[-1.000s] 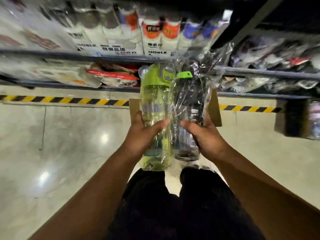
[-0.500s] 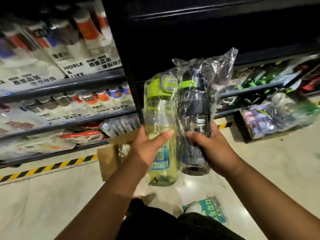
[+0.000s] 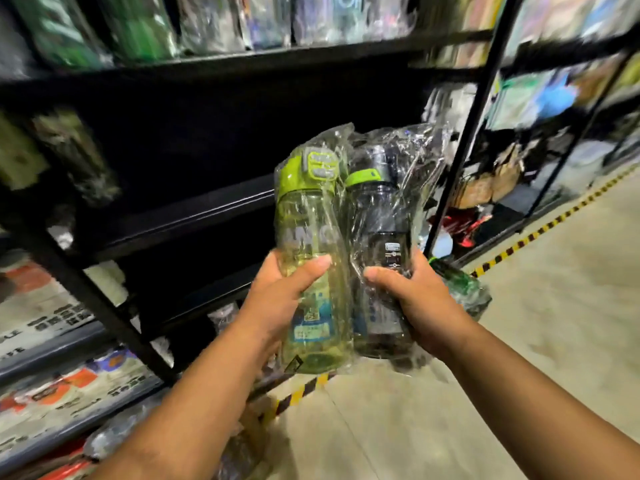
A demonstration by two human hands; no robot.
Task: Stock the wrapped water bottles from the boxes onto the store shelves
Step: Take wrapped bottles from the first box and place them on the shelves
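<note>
Up before the dark shelf [image 3: 194, 216], left hand [image 3: 277, 299] clamps fingers round the green bottle [image 3: 308, 230], right hand [image 3: 419, 299] round the dark bottle [image 3: 384, 220], upright and touching, where slick loose wrap [image 3: 415, 150] could slip or snag the shelf edge.

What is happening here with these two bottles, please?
A person is stocking shelves in a store aisle. The left hand grips a green bottle in clear wrap, and the right hand grips a dark bottle, also wrapped. Both bottles are upright and side by side, held up in front of a black shelf. Neither bottle is on a shelf yet.
</note>
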